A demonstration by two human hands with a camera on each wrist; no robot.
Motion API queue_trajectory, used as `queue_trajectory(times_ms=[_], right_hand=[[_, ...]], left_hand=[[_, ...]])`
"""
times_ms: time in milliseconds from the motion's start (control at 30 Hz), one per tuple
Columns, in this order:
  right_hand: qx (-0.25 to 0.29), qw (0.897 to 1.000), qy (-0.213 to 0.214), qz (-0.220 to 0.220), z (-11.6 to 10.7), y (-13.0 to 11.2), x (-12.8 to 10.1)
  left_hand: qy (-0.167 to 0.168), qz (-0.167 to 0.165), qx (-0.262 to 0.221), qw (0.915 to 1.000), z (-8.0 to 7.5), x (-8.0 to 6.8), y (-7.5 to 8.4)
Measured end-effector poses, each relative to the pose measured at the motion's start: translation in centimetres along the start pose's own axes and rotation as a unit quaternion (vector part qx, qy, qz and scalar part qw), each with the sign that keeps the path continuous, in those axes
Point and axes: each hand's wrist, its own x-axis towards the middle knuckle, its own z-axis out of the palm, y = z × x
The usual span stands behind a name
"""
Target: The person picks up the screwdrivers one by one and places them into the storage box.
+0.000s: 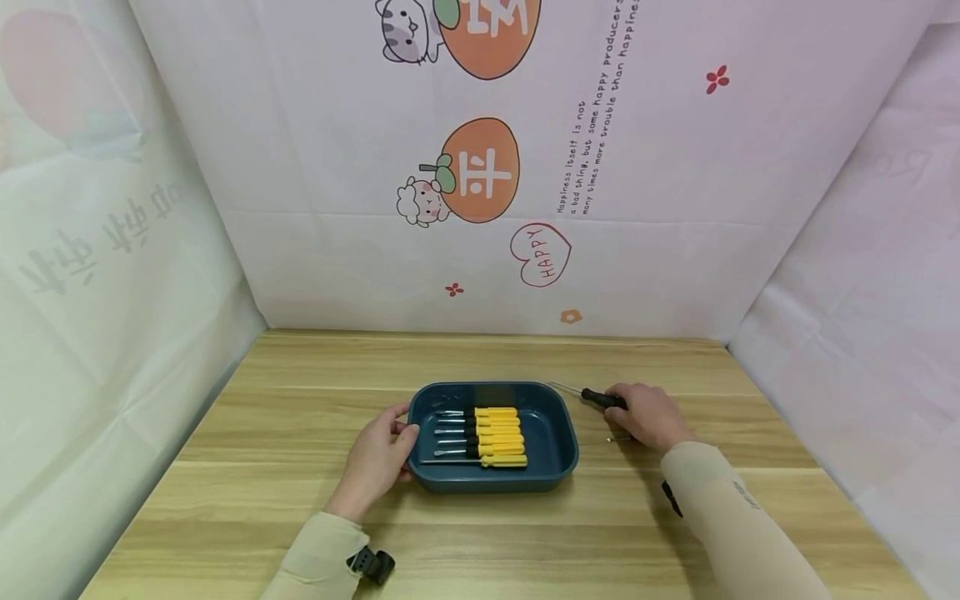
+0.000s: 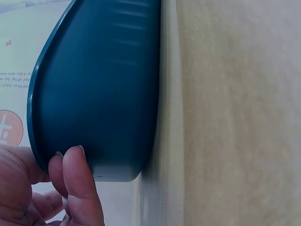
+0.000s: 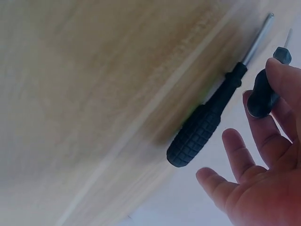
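A dark blue plastic box stands on the table, with several yellow-handled screwdrivers lying side by side in it, tips to the left. My left hand grips the box's left end, thumb over the rim and fingers against the outer wall. To the right of the box, my right hand pinches the handle of a black-handled screwdriver between thumb and fingers, its shaft pointing left. A second black-handled screwdriver lies on the table beside that hand; in the head view the hand mostly hides it.
The wooden table runs back to a white printed cloth wall. More cloth hangs at the left and right sides. A black strap is round the left sleeve.
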Motion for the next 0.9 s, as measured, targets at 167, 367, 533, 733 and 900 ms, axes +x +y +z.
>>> queue_trajectory(times_ms=[167, 367, 533, 733, 900], right_hand=[[0.020, 0.999, 0.021, -0.014, -0.6, -0.2, -0.3], [0.030, 0.998, 0.054, -0.026, -1.0, -0.3, -0.5], [0.041, 0.996, 0.073, -0.040, -1.5, -0.6, -0.9], [0.045, 0.995, 0.081, -0.046, -2.2, -1.3, -1.5], [0.039, 0.993, 0.087, -0.064, -2.6, -2.1, -1.8]], left_hand=[[0.001, -0.001, 0.002, 1.0000, 0.0, -0.1, 0.0], [0.003, -0.005, 0.003, 1.0000, 0.0, -0.1, 0.0], [0.000, -0.003, 0.001, 1.0000, 0.0, -0.1, -0.1], [0.001, -0.009, 0.000, 1.0000, 0.0, 0.1, -0.1], [-0.001, -0.004, 0.001, 1.0000, 0.0, 0.1, -0.1]])
